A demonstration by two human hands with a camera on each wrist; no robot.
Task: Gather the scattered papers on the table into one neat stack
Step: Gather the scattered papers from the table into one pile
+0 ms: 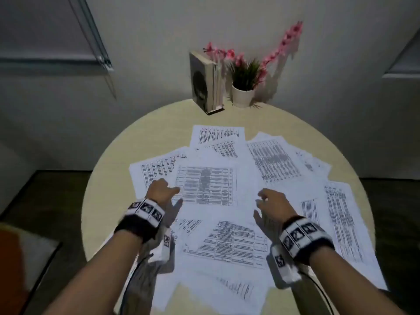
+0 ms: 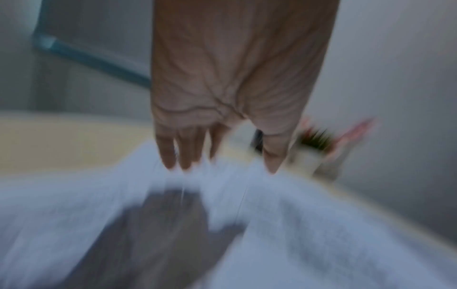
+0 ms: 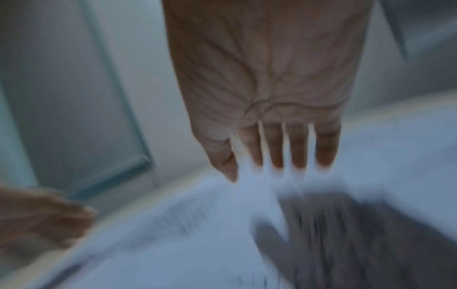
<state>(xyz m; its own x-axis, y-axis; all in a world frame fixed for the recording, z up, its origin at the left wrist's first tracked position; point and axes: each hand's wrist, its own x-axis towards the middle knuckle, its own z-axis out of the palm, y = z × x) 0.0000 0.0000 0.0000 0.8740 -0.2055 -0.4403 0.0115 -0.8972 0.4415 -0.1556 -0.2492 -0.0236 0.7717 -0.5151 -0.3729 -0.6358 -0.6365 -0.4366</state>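
Several printed white papers (image 1: 205,185) lie scattered and overlapping across the round beige table (image 1: 159,119). My left hand (image 1: 162,190) hovers over the left side of the spread, fingers loosely extended and holding nothing. My right hand (image 1: 270,204) hovers over the middle right of the sheets, also empty. In the blurred left wrist view my left hand (image 2: 222,152) points its straight fingers down just above the papers (image 2: 321,224). The right wrist view shows my right hand (image 3: 277,152) the same way above the papers (image 3: 173,244), casting a shadow.
An upright book (image 1: 204,81) in a stand and a white pot (image 1: 242,95) with a green plant and pink flowers stand at the table's far edge by the wall. Some sheets hang over the near and right table edges. A chair or cushion (image 1: 20,253) sits lower left.
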